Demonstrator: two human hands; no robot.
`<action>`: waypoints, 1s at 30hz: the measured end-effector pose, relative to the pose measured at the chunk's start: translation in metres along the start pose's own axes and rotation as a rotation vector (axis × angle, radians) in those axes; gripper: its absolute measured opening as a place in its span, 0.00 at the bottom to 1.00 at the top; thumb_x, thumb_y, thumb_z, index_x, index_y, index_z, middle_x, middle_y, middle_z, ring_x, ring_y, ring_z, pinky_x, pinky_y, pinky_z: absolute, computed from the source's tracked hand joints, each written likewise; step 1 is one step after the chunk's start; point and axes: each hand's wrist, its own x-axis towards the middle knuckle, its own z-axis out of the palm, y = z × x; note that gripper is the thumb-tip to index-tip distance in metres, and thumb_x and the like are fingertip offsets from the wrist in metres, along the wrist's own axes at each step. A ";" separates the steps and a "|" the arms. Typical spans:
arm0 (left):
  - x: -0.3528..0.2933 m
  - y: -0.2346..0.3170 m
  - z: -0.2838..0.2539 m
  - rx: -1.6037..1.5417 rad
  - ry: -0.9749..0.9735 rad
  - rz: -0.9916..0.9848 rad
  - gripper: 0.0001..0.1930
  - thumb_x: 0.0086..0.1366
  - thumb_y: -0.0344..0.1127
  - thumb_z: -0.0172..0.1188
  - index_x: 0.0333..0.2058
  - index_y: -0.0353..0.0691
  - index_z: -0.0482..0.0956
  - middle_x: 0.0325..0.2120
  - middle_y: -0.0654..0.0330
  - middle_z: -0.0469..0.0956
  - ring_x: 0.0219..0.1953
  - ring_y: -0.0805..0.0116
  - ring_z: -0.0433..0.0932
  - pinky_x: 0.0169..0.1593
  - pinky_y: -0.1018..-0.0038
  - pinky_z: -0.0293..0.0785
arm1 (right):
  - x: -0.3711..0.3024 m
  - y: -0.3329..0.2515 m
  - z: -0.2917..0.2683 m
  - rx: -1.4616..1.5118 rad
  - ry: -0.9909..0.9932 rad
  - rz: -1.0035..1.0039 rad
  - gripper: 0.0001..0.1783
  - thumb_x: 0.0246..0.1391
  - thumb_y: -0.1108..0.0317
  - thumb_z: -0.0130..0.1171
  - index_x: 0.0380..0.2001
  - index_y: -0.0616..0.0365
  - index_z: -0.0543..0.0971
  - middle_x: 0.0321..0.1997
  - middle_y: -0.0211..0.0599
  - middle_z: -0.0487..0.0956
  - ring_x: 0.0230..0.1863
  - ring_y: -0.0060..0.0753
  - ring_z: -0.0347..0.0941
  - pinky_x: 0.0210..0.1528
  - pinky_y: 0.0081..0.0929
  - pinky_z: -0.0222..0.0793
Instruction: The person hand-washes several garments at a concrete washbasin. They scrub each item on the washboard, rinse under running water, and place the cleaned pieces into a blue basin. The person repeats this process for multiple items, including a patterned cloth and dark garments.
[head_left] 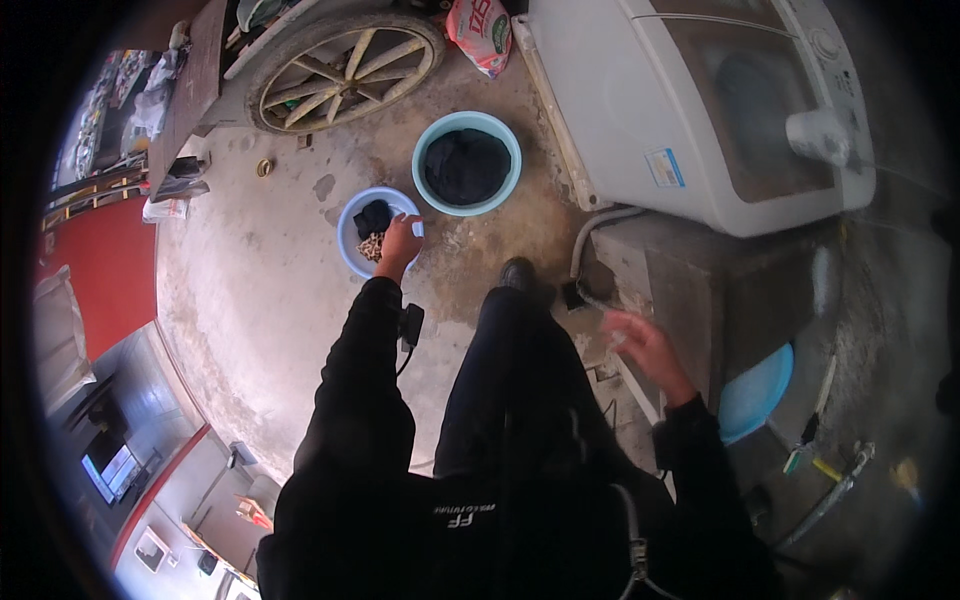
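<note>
My left hand is closed on the right rim of a small lilac-blue basin on the concrete floor. Inside that basin lie a black cloth and a leopard-print cloth. Just beyond it, to the right, stands a larger pale turquoise basin with dark clothes in it. My right hand hangs in the air beside a concrete block, slightly blurred, its fingers loosely apart and no object visible in them.
A washing machine stands at the far right, its grey hose running down by the concrete block. A spoked wheel and a red-and-white bag are at the back. Another blue basin sits at right.
</note>
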 end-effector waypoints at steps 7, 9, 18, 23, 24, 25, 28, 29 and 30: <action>0.059 -0.026 0.123 -0.138 0.015 -0.006 0.26 0.46 0.26 0.61 0.48 0.42 0.74 0.51 0.49 0.71 0.56 0.50 0.67 0.59 0.62 0.66 | 0.061 0.081 0.013 0.030 0.036 0.215 0.20 0.57 0.77 0.50 0.54 0.59 0.72 0.49 0.36 0.77 0.46 0.26 0.75 0.46 0.22 0.71; 0.077 -0.037 0.158 -0.180 0.019 -0.028 0.28 0.47 0.27 0.62 0.51 0.43 0.71 0.54 0.49 0.68 0.56 0.48 0.67 0.59 0.60 0.66 | 0.072 0.105 0.014 0.027 0.063 0.279 0.18 0.59 0.75 0.50 0.53 0.59 0.72 0.49 0.36 0.77 0.45 0.26 0.75 0.46 0.23 0.71; 0.222 -0.097 0.266 -0.200 0.054 -0.095 0.43 0.47 0.25 0.66 0.63 0.53 0.58 0.63 0.47 0.56 0.62 0.46 0.61 0.62 0.60 0.62 | 0.115 0.204 -0.001 0.218 0.473 0.544 0.15 0.58 0.69 0.53 0.48 0.58 0.75 0.48 0.39 0.76 0.46 0.35 0.75 0.47 0.32 0.73; 0.309 -0.111 0.290 -0.105 0.203 -0.074 0.46 0.41 0.33 0.73 0.61 0.53 0.61 0.66 0.49 0.49 0.63 0.40 0.55 0.62 0.57 0.62 | 0.110 0.229 -0.008 -0.341 0.176 0.525 0.20 0.61 0.67 0.51 0.56 0.59 0.68 0.48 0.39 0.75 0.45 0.34 0.75 0.46 0.30 0.72; 0.319 -0.109 0.297 -0.030 0.125 -0.125 0.43 0.41 0.34 0.74 0.59 0.51 0.64 0.66 0.51 0.49 0.63 0.40 0.56 0.61 0.57 0.63 | 0.109 0.229 -0.007 -0.298 0.161 0.523 0.19 0.61 0.68 0.51 0.55 0.59 0.69 0.47 0.39 0.75 0.45 0.34 0.75 0.46 0.30 0.72; 0.325 -0.106 0.304 0.047 0.045 -0.175 0.40 0.41 0.35 0.74 0.56 0.50 0.66 0.66 0.52 0.49 0.63 0.40 0.56 0.61 0.58 0.64 | 0.110 0.228 -0.005 -0.397 0.153 0.616 0.19 0.61 0.70 0.51 0.55 0.59 0.69 0.47 0.39 0.76 0.45 0.33 0.75 0.45 0.29 0.72; 0.315 -0.096 0.321 0.158 0.017 -0.060 0.27 0.42 0.37 0.72 0.44 0.45 0.73 0.60 0.56 0.60 0.61 0.46 0.61 0.56 0.61 0.70 | 0.114 0.220 0.006 -0.213 0.252 0.662 0.17 0.61 0.71 0.51 0.54 0.59 0.70 0.46 0.39 0.77 0.44 0.31 0.76 0.45 0.28 0.73; 0.304 -0.093 0.323 0.110 0.019 0.020 0.26 0.43 0.36 0.71 0.44 0.45 0.74 0.58 0.56 0.64 0.60 0.48 0.63 0.55 0.61 0.70 | 0.117 0.216 0.010 -0.157 0.263 0.669 0.17 0.61 0.71 0.51 0.53 0.59 0.71 0.46 0.39 0.77 0.44 0.31 0.76 0.45 0.28 0.73; 0.292 -0.092 0.322 0.068 -0.049 0.061 0.25 0.44 0.36 0.70 0.43 0.45 0.75 0.55 0.55 0.68 0.58 0.49 0.65 0.54 0.62 0.71 | 0.120 0.212 0.014 -0.074 0.249 0.598 0.16 0.61 0.71 0.50 0.53 0.59 0.71 0.45 0.39 0.77 0.44 0.30 0.76 0.45 0.27 0.73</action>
